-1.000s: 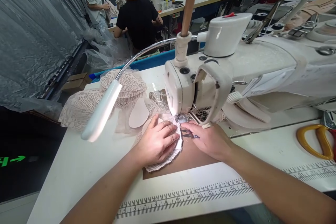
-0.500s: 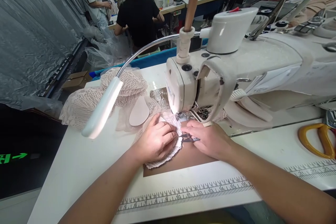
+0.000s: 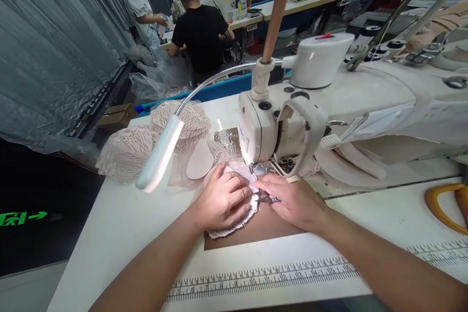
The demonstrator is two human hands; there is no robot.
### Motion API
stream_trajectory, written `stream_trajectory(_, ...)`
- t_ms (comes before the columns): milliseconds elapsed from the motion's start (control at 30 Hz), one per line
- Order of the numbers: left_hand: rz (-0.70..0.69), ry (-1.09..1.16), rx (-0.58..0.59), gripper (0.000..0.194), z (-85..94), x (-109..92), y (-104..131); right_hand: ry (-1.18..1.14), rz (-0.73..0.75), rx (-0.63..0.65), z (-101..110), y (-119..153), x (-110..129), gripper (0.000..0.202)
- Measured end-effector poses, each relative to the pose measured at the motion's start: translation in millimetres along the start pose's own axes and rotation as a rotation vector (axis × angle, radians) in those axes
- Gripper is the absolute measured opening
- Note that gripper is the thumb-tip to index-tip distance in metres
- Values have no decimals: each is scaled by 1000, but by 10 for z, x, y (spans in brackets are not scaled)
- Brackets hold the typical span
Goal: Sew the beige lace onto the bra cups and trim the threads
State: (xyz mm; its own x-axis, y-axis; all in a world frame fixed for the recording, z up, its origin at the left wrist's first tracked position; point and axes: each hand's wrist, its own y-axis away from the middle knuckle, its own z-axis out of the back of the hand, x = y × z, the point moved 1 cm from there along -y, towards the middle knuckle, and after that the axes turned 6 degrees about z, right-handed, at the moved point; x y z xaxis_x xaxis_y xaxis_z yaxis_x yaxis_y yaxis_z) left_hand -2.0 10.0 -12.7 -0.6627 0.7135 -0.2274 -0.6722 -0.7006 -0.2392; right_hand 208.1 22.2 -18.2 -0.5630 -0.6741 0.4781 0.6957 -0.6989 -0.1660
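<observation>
Beneath the needle area of the sewing machine (image 3: 258, 131) lies a pale lace fabric piece (image 3: 234, 230) with a curved, stitched edge. My left hand (image 3: 224, 198) is closed over it, fingers bent and pressing it down; the fingertips are partly hidden. Small thread snips (image 3: 266, 199) are in my right hand (image 3: 292, 200), their dark pointed blades directed left at the edge of the lace. Whether the blades touch threads is too small to tell. Under the lace is a brown sheet (image 3: 278, 229) on the white table (image 3: 127, 224).
Lace pieces (image 3: 127, 153) and a smooth pale oval pad (image 3: 200, 158) lie at the back left. A lamp (image 3: 161, 153) on a bendable neck hangs above the table. Yellow-handled scissors (image 3: 444, 200) rest at right. A printed ruler (image 3: 256, 280) runs along the front edge. Two people work beyond.
The camera view has shifted, so the scene sits slightly lower and to the right. Both hands stay at the lace edge, with the snips almost unmoved against it.
</observation>
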Motion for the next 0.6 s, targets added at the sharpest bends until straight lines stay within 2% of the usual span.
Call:
stream_trajectory(167, 153, -35, -28, 38, -3, -1, -6, 57, 3, 42, 23, -48, 117, 27)
stream_trajectory(300, 290, -65, 11, 44, 46, -127, 29, 71, 105, -14, 25, -39, 166, 26)
stream_trajectory(467, 379, -46, 188, 30, 208, -459, 94, 18, 357, -54, -23, 45, 184, 27)
stream_trajectory(600, 396, -69, 196, 25, 237, -522, 90, 18, 311, -56, -29, 51, 208, 30)
